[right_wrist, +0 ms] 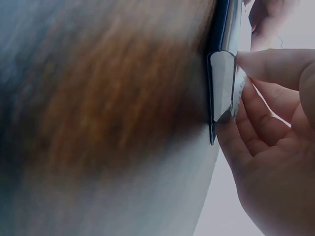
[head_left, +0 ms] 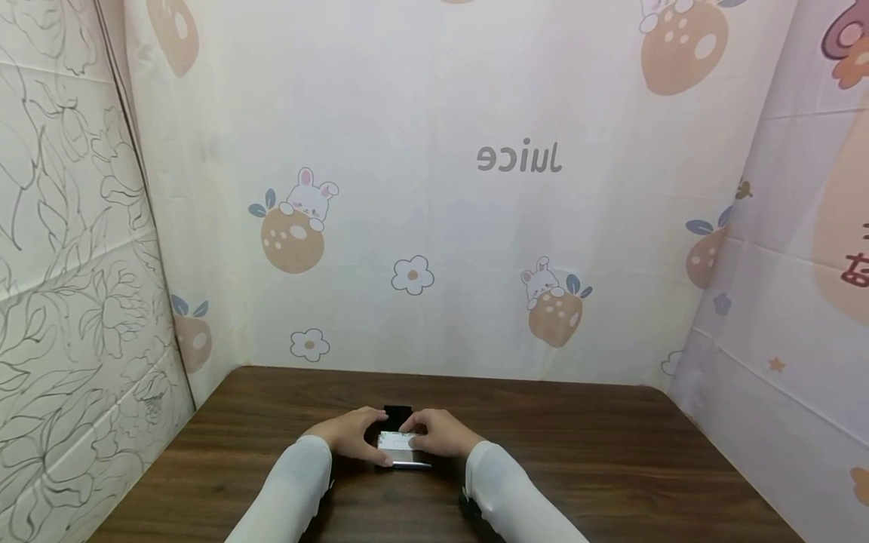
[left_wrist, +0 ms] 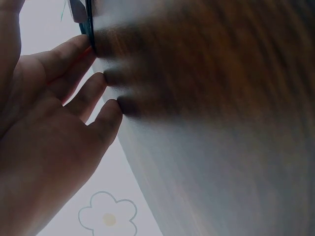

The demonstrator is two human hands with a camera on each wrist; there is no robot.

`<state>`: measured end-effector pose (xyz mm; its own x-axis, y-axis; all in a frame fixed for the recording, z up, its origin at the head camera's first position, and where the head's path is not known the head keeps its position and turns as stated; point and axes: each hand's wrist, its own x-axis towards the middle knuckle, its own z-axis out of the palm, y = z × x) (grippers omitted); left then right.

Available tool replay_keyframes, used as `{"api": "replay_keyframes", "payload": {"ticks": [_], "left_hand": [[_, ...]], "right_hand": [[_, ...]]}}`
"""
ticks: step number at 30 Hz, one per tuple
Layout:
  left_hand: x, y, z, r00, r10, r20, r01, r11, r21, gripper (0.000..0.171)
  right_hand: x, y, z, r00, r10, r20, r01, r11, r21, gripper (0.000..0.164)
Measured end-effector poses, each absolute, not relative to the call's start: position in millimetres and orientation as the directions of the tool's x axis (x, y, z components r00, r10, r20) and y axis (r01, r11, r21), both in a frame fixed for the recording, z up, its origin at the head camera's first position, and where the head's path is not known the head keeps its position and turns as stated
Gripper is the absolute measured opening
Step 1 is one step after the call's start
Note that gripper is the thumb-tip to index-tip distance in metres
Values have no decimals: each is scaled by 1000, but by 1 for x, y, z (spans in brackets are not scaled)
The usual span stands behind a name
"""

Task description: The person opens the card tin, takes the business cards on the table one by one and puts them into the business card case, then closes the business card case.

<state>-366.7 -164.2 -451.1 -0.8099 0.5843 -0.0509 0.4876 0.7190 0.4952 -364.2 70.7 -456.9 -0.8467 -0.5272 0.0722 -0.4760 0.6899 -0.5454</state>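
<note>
A small flat case (head_left: 406,457) with a silvery front and a black flap (head_left: 397,413) lies on the wooden table in the head view. On its top is a white printed piece (head_left: 392,439). My left hand (head_left: 349,436) holds the case's left side, thumb at the near corner and forefinger at the far end. In the left wrist view, its other fingers (left_wrist: 106,110) touch the tabletop. My right hand (head_left: 444,435) pinches the white piece at the right side. The right wrist view shows the case edge-on, with a dark blue cover (right_wrist: 220,29) and a pale block (right_wrist: 222,81).
The brown wooden table (head_left: 577,467) has rounded far corners. A pale curtain (head_left: 421,204) with fruit, rabbit and flower prints hangs behind it. Printed cloths (head_left: 61,317) close in both sides.
</note>
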Motion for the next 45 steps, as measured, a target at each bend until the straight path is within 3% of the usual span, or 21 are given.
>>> {"api": "replay_keyframes", "payload": {"ticks": [13,24,35,45], "left_hand": [[-368,-164,-450,-813,580,-44,488,721,492,88],[-369,-165,-452,-817,574,-57,474,725,500,88],[-368,-164,-453,-824,563,-66,462,734,497,87],[-365,-163,-452,-825,562,-60,465,735,493,86]], "right_hand": [[-363,71,-452,-825,-558,87,-519,689,-505,20],[-363,90,-456,-834,-538,121,-527,714,-461,33],[-357,113,-457,-843,-535,59,-481,700,-528,34],[-352,122,-457,-807,-589,39,-521,680,-516,53]]}}
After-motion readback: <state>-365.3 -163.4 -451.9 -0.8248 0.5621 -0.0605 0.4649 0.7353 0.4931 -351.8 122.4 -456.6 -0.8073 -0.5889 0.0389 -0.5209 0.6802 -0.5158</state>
